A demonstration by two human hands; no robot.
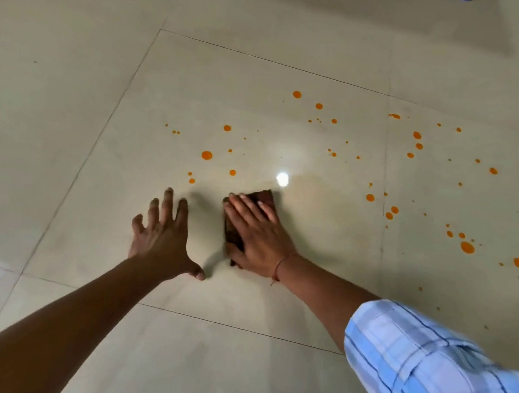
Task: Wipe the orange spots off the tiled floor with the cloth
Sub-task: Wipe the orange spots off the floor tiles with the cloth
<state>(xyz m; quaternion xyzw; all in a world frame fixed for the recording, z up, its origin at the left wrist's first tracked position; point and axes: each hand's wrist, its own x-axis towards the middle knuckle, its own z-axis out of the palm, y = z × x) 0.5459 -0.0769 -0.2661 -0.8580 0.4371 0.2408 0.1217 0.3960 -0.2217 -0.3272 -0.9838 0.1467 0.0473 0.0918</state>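
Pressing brown cloth point(266, 197) flat w/ right hand point(257, 239), orange spots point(206, 155) nearby

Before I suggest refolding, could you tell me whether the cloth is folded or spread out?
Folded, apparently: the dark brown cloth shows as a compact pad, mostly covered by the flat right hand pressing it to the tiled floor.

Floor point(70, 320) under everything | cloth point(266, 197) on floor, centre, beneath flat right hand point(259, 239) | left hand point(163, 239) spread just left of cloth | spots point(206, 155) scattered beyond both hands and out to the right, well apart from cloth
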